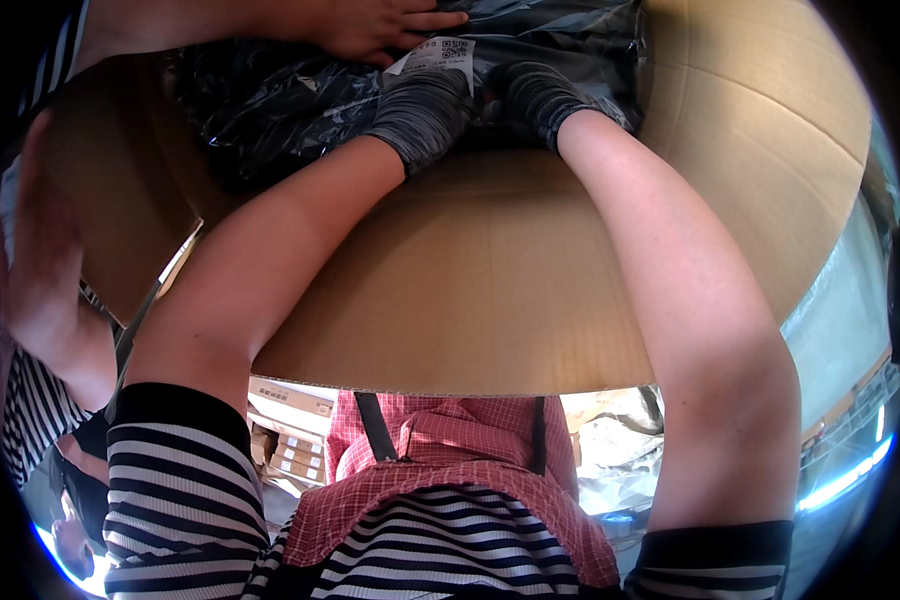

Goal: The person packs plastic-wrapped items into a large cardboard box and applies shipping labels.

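Note:
Both of my hands, in dark grey knit gloves, reach over the near wall of a large cardboard box (470, 270). My left hand (425, 115) rests against a glossy black plastic-wrapped package (300, 100), beside its white printed label (445, 57). A short way to the right, my right hand (535, 98) touches the same dark wrapping. The fingers of both hands bend away from view, so whether they grip or only press cannot be seen. Another person's bare hand (380, 25) lies spread on the package just beyond my left hand.
At the left, a box flap (120, 200) stands out beside the other person's second arm (55, 270) and striped clothing. The box's right wall (760, 110) curves up past my right forearm. Small cartons (298, 455) sit below the near edge, and clear plastic sheeting (620, 440) lies to their right.

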{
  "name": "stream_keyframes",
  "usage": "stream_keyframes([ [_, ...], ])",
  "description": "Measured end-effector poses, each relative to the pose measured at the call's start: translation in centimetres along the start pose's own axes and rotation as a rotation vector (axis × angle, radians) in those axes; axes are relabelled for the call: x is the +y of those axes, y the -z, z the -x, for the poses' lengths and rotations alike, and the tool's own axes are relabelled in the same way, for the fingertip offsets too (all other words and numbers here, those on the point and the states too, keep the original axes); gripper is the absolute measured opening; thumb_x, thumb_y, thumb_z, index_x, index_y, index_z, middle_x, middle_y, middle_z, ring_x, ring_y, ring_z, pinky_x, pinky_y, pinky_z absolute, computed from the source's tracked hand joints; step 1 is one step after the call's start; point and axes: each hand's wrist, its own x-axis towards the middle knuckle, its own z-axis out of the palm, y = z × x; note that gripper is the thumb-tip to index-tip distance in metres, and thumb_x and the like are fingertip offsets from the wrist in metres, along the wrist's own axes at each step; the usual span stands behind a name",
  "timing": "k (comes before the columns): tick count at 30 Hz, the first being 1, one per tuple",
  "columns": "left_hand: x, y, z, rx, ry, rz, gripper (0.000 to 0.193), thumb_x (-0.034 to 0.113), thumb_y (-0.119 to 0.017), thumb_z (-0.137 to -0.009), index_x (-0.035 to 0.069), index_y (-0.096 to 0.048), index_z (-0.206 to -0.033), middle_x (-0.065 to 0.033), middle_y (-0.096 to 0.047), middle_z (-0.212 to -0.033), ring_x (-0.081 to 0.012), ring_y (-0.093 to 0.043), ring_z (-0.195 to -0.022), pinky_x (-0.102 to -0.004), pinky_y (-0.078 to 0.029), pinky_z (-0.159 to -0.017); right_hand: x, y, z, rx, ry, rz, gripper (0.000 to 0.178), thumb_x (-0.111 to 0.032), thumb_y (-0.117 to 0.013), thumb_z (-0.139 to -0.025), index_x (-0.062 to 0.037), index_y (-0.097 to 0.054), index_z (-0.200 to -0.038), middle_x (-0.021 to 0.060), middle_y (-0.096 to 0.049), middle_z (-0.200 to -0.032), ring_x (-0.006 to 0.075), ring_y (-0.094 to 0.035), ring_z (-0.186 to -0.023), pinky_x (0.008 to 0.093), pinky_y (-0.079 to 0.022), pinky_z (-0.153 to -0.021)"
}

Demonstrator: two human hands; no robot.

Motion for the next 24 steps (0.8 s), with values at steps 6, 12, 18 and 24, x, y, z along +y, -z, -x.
stream_keyframes([
  [6, -1.3, -6.6, -2.3, -0.066, 0.136, 0.096, 0.028, 0.019, -0.057, -0.088, 0.005, -0.058, -0.112, -0.0162, -0.064, -0.100, -0.0270, -0.061, -0.096, -0.0356, -0.045, -0.084, 0.4, 0.2, -0.8, -0.072, -0.002, 0.032, 0.030, -0.027, -0.071, -0.072, -0.0125, -0.067, -0.097, 0.0132, -0.066, -0.089, 0.0294, -0.063, -0.087, 0.0386, -0.048, -0.080],
  [12, -1.6, -6.4, -1.8, -0.082, 0.354, 0.374, 0.025, 0.026, -0.057, -0.086, 0.004, -0.066, -0.094, -0.0180, -0.065, -0.096, -0.0296, -0.062, -0.090, -0.0380, -0.049, -0.080, -0.1, 0.2, -0.8, -0.104, -0.046, -0.025, 0.033, -0.027, -0.073, -0.072, -0.0125, -0.066, -0.101, 0.0136, -0.066, -0.094, 0.0295, -0.063, -0.091, 0.0386, -0.048, -0.082],
  [18, 0.6, -4.5, -2.3, -0.111, 0.226, 0.165, 0.034, 0.036, -0.055, -0.085, 0.004, -0.067, -0.091, -0.0183, -0.064, -0.102, -0.0326, -0.060, -0.097, -0.0398, -0.049, -0.082, 0.4, 0.6, -0.3, -0.119, -0.068, -0.001, 0.034, -0.030, -0.073, -0.072, -0.0138, -0.066, -0.101, 0.0130, -0.066, -0.097, 0.0300, -0.062, -0.094, 0.0398, -0.048, -0.084],
  [24, 1.8, -4.2, -3.0, -0.134, 0.234, -0.008, 0.032, 0.033, -0.056, -0.083, 0.005, -0.068, -0.095, -0.0171, -0.064, -0.103, -0.0335, -0.058, -0.100, -0.0431, -0.044, -0.089, 0.1, 0.8, -0.5, -0.143, -0.050, -0.005, 0.034, -0.033, -0.072, -0.072, -0.0143, -0.066, -0.100, 0.0133, -0.066, -0.097, 0.0304, -0.062, -0.095, 0.0411, -0.048, -0.085],
])
